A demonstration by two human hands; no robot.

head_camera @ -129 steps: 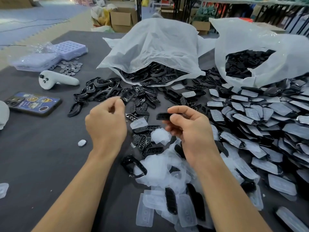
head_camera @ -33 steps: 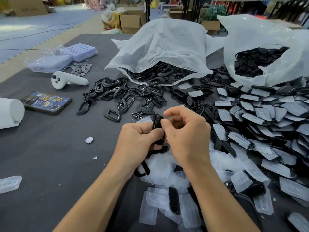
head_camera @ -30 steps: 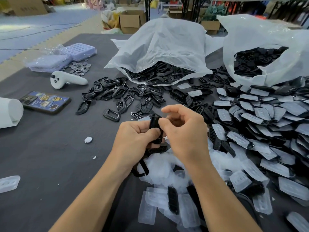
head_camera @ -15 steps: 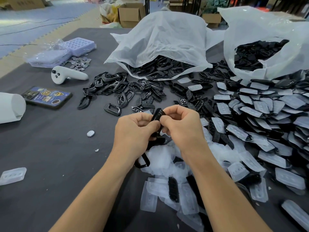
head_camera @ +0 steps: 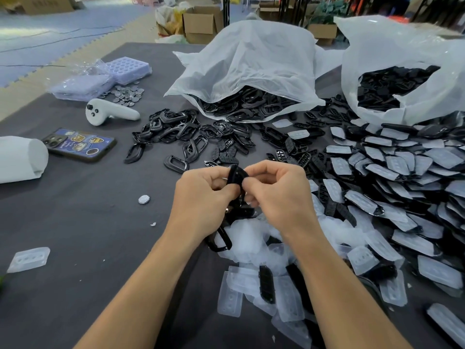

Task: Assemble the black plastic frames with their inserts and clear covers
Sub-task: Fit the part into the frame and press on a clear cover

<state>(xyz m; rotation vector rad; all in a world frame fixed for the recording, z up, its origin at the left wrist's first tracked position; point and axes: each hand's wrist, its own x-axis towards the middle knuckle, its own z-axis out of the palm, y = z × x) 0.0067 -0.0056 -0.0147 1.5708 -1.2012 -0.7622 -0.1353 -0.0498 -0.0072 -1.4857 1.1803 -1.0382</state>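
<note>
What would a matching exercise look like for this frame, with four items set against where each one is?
Items:
1. phone
2. white controller
3. lone clear cover
4. black frame

Places:
A. pinched between the left hand and the right hand
B. alone at the near left
C. beside the silver discs
D. next to the white roll

Pairs: 1-D, 2-C, 3-B, 4-A

Bare left hand [head_camera: 198,200], bare right hand [head_camera: 279,197], bare forearms [head_camera: 156,285]

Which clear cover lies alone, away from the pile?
The clear cover at the table's near-left edge, on bare cloth; all others lie in the heap centre and right.
</note>
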